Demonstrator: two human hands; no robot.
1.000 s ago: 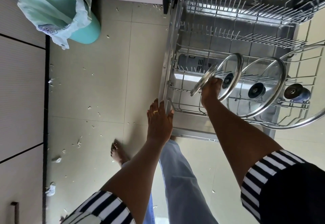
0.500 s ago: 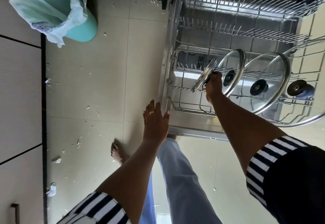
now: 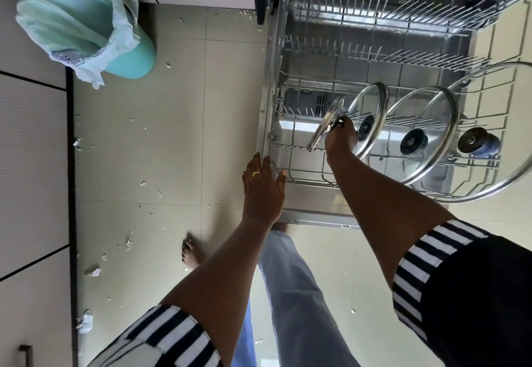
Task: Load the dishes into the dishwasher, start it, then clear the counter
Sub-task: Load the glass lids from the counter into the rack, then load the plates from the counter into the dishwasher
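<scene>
Head view, K: status on the load?
M: Early. Lower rack (image 3: pixel 305 180) is pulled out over the open dishwasher door (image 3: pixel 316 219). Three glass lids stand on edge in it: near lid (image 3: pixel 374 99), middle lid (image 3: pixel 426 107) and large lid (image 3: pixel 495 102), knobs showing. Rest of that rack looks like bare wire.
K: Upper rack?
M: Upper rack (image 3: pixel 403 1) holds no dishes that I can see.
K: Hands?
M: Right hand (image 3: pixel 341 139) is curled round the knob of a fourth one, the small glass lid (image 3: pixel 328 120). Lid is tilted, nearly edge-on to us, over the front left of the lower rack, just beside the near lid. Can't tell if its bottom rim touches the wire. Left hand (image 3: pixel 263 191) is flat, fingers straight, holding nothing, fingertips at the rack's front left corner. Looks like bracing.
K: So the step in hand is seating lid four.
M: My read, yes. Left after that: any other dishes, racks in, door shut, start the cycle, then clear the surface. Surface isn't in frame, so can't say what's on it.
K: Anything else around?
M: Teal bin (image 3: pixel 132 58) with a bag liner, far left. Scraps (image 3: pixel 143 183) scattered over the tile floor (image 3: pixel 172 136). Not part of the job as worded.
</scene>
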